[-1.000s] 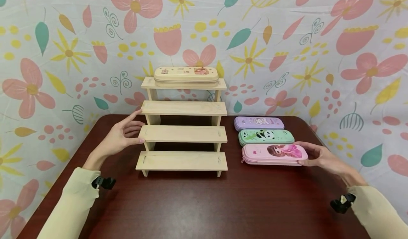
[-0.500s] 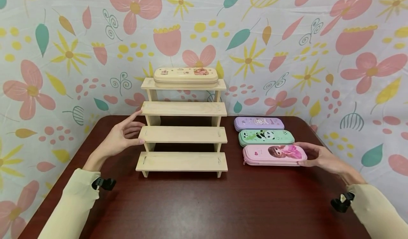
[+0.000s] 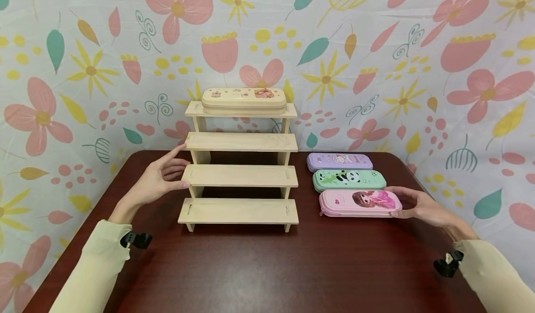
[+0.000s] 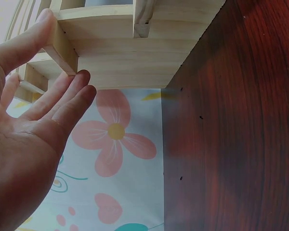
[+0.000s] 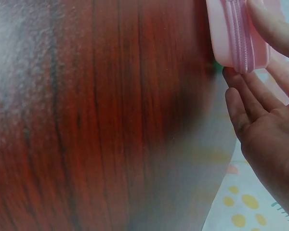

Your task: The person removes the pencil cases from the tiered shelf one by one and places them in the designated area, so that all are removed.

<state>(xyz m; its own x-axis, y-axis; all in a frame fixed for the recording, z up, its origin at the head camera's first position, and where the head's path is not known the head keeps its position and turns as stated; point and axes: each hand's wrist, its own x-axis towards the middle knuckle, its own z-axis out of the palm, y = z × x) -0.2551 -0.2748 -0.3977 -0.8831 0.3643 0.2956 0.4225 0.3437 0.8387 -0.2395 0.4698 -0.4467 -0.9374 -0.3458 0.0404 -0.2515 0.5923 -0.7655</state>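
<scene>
In the head view a pale wooden step rack (image 3: 240,175) with stepped shelves stands on the table. My left hand (image 3: 152,180) is at its left side, holding it: the thumb lies on a lower shelf's end and the index finger reaches the shelf above. The left wrist view shows the left hand (image 4: 33,134) spanning a shelf's end. My right hand (image 3: 420,210) grips the right end of a pink pencil case (image 3: 342,205) printed with a girl. In the right wrist view the right hand (image 5: 274,125) holds the pink case (image 5: 221,33) by its zipped end.
A green panda pencil case (image 3: 330,179) and a purple pencil case (image 3: 323,161) lie behind the pink one. A cream pencil case (image 3: 238,100) sits on the rack's top shelf. The dark red-brown table (image 3: 251,271) backs onto a flowered cloth (image 3: 376,6).
The pink pencil case has shifted very slightly, its left end a little to the right. Both hands stay almost where they were, and the rack has not moved.
</scene>
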